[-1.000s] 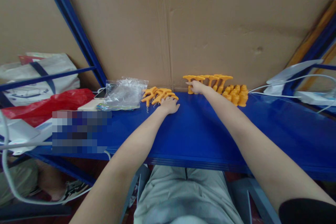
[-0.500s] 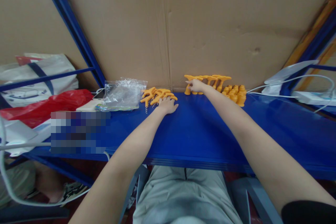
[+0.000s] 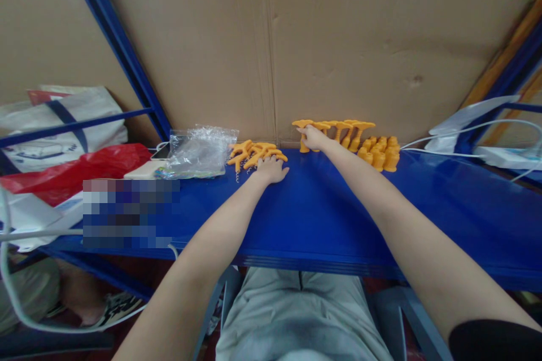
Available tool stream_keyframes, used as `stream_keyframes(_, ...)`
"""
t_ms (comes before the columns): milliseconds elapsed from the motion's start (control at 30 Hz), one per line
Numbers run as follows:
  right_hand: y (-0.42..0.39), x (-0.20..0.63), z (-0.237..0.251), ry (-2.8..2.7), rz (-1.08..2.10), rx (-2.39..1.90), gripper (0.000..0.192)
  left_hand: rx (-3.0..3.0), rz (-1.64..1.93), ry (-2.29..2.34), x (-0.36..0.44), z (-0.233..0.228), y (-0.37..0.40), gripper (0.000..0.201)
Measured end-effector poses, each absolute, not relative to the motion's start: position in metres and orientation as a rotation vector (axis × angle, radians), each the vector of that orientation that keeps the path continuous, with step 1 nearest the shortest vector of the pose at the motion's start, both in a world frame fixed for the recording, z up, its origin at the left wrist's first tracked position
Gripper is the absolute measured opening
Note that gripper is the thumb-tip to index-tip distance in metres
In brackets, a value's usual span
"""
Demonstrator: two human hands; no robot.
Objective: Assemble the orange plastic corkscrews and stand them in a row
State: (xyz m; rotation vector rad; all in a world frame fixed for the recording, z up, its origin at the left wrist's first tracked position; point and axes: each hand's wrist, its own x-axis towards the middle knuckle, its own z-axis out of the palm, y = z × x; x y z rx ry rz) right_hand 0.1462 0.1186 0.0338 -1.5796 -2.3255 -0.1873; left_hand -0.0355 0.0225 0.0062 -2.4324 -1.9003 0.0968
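My left hand [image 3: 271, 170] lies with its fingers spread at the right end of a pile of yellow corkscrews [image 3: 241, 153], touching their handles. Bare metal spirals stick out at the front of that pile. Further right, several yellow corkscrews [image 3: 358, 132] stand upright in a row against the cardboard, their spirals covered by yellow sleeves. My right hand [image 3: 314, 137] has its fingers closed on the leftmost standing corkscrew [image 3: 301, 123], below its T-shaped handle. Beside the row stands a cluster of yellow sleeves [image 3: 380, 153].
A clear plastic bag [image 3: 199, 152] lies left of the pile, near a red bag [image 3: 93, 169] and a white tote bag [image 3: 63, 130]. Cardboard [image 3: 339, 39] backs the blue shelf [image 3: 313, 220]. White cables [image 3: 440, 153] and a power strip [image 3: 508, 157] are at the right. Another person's leg shows below left.
My right hand has shifted slightly left along with the leftmost standing corkscrew. The left hand stays on the pile.
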Motion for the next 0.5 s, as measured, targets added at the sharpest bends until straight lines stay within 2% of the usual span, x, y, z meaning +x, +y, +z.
stream_keyframes(500,0.1254,0.1413,0.0243,-2.197,-0.072,-1.601,0.062,-2.429,0.113,-1.895,-0.0354,0.0061,0.0222,0.062)
